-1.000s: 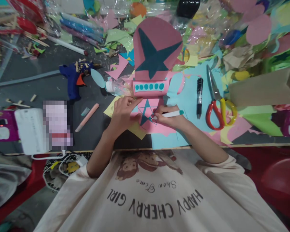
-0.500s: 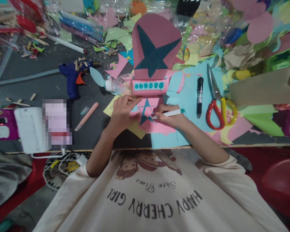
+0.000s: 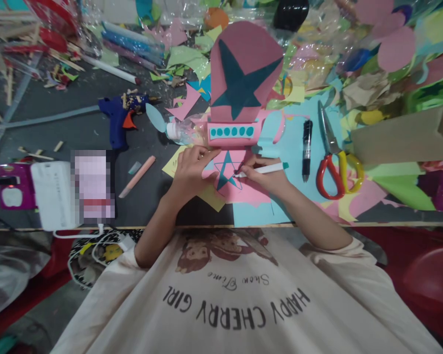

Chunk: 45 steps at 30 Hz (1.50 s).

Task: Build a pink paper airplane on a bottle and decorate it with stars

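Observation:
My right hand (image 3: 264, 177) is closed round a white marker with a teal cap (image 3: 266, 170), its tip resting on a teal star (image 3: 227, 172) drawn on a pink paper sheet (image 3: 249, 192). My left hand (image 3: 190, 169) lies on the left part of that sheet, fingers bent and pressing it down. Just behind the sheet stands a pink paper model (image 3: 241, 86) with a large dark teal star and a row of teal dots.
A black marker (image 3: 306, 145) and red-and-yellow scissors (image 3: 334, 157) lie to the right on light blue paper. A blue glue gun (image 3: 120, 113), a pink stick (image 3: 137, 176) and a white power bank (image 3: 51, 194) lie to the left. Paper scraps crowd the far side of the table.
The marker tip has shifted slightly along the star's outline. The whole view has slid a little to the right. My left hand stays pressed on the paper.

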Each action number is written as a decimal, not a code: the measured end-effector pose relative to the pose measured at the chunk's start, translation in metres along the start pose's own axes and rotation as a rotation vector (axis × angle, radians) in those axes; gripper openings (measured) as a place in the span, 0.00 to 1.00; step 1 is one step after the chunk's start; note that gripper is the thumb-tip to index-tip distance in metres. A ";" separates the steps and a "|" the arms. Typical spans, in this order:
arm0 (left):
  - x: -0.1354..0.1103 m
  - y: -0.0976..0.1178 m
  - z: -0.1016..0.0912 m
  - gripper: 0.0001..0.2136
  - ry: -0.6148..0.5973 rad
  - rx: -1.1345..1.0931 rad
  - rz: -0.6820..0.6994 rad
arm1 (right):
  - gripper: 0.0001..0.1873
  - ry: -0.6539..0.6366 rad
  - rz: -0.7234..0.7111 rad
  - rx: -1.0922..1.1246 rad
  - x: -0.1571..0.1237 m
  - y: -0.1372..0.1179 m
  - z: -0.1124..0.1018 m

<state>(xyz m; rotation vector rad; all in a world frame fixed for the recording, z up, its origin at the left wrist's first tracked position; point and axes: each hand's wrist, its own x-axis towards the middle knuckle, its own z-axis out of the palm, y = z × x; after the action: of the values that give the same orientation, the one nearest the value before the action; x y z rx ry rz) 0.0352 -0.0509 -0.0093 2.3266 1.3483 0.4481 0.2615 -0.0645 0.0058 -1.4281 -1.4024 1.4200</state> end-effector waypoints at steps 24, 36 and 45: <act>-0.001 -0.001 0.001 0.22 0.000 0.011 -0.011 | 0.17 -0.188 -0.013 -0.184 0.002 0.010 -0.005; -0.001 -0.001 0.000 0.22 -0.008 -0.002 -0.010 | 0.14 0.072 0.038 0.039 -0.001 0.007 0.001; -0.001 0.001 0.001 0.22 0.023 0.028 -0.005 | 0.15 -0.006 -0.004 -0.002 -0.003 0.007 0.006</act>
<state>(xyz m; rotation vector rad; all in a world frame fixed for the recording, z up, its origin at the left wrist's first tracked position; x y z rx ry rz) 0.0364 -0.0522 -0.0099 2.3466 1.3788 0.4589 0.2576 -0.0697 -0.0010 -1.4225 -1.4105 1.4213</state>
